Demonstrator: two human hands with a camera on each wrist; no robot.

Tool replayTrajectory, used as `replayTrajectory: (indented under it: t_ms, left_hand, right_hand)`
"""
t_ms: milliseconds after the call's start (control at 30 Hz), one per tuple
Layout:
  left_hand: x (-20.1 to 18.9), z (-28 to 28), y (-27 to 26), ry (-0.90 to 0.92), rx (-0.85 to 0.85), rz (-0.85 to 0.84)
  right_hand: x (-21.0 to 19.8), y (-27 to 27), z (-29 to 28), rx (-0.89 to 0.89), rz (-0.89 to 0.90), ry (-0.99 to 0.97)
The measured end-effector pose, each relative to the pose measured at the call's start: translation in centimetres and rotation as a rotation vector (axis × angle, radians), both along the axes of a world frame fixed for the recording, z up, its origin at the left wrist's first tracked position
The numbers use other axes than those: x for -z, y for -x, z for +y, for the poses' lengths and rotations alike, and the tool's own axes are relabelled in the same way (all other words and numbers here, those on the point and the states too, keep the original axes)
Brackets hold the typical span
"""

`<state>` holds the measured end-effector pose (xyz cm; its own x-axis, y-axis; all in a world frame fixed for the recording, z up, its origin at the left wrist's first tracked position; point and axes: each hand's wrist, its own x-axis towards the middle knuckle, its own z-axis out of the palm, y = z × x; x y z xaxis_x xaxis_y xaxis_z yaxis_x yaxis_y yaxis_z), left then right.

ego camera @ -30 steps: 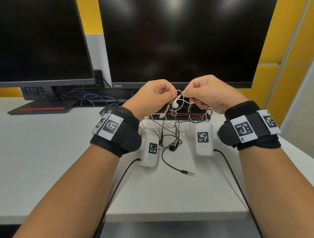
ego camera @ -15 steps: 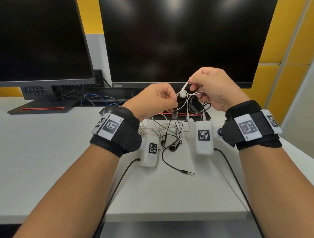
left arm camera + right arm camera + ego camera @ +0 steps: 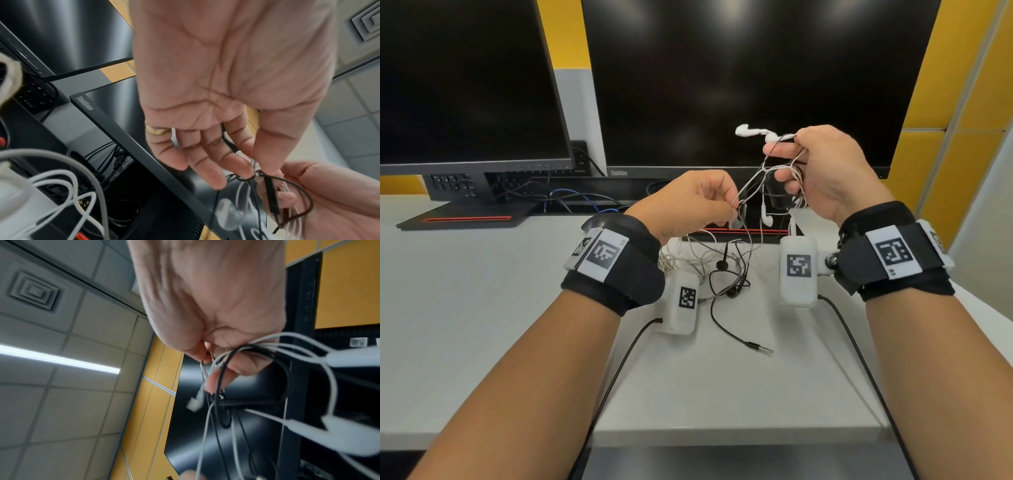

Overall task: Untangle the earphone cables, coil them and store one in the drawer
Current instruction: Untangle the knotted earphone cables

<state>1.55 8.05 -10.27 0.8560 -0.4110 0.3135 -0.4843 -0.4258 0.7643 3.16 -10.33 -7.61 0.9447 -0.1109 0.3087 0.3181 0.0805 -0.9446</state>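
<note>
A white earphone cable [image 3: 763, 173] and a black earphone cable [image 3: 726, 281] are tangled together above the white desk [image 3: 482, 308]. My right hand [image 3: 796, 154] is raised in front of the monitor and pinches the white cable, with a white earbud [image 3: 744, 131] sticking out to the left. More white and black strands loop over its fingers [image 3: 216, 379]. My left hand [image 3: 729, 205] pinches the knot of black and white strands lower down [image 3: 257, 173]. The black cable's plug [image 3: 760, 347] lies on the desk.
Two dark monitors [image 3: 739, 85] stand at the back of the desk, with a monitor base [image 3: 465, 219] and loose power cables [image 3: 571, 200] on the left. Yellow wall panels [image 3: 962, 154] rise at the right. No drawer is in view.
My right hand has risen and moved right, lifting the white earbud and stretching the cables away from my left hand, which has stayed at about the same place.
</note>
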Motion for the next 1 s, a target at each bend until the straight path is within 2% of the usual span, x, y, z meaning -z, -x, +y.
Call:
replayTrajectory:
  t_ms: [167,300,400,467,567,700,800,900,1000]
  left_hand:
    - [-0.1,-0.1,0.3,0.089,0.068,-0.008]
    - [0.3,-0.3,-0.1,0.165,0.036,-0.057]
    - [0.4,-0.4,-0.1,0.231,0.096,0.073]
    - [0.3,-0.5,0.2,0.299,0.17,0.176]
    - [0.0,-0.8,0.6,0.321,0.145,0.214]
    - [0.0,-0.5,0.2,0.22,0.004,0.118]
    - [0.2,-0.2,-0.3,0.084,-0.092,-0.017]
    - [0.3,0.2,-0.6,0.021,-0.146,-0.074]
    - [0.4,0.5,-0.8,-0.036,-0.196,-0.101]
  right_hand:
    - [0.2,0.3,0.2,0.003,-0.056,0.125]
    - [0.5,1.0,0.2,-0.192,-0.118,0.189]
    - [0.7,0.9,0.4,-0.253,-0.154,0.204]
    - [0.7,0.7,0.4,-0.235,-0.151,0.192]
    - [0.8,0.4,0.1,-0.149,-0.13,0.261]
    - [1.0,0.1,-0.3,0.002,-0.111,0.527]
    - [1.1,0.1,-0.6,-0.055,-0.066,0.706]
    - [1.1,0.6,-0.9,-0.132,-0.033,0.874]
    - [1.1,0.6,-1.0,-0.097,-0.037,1.0]
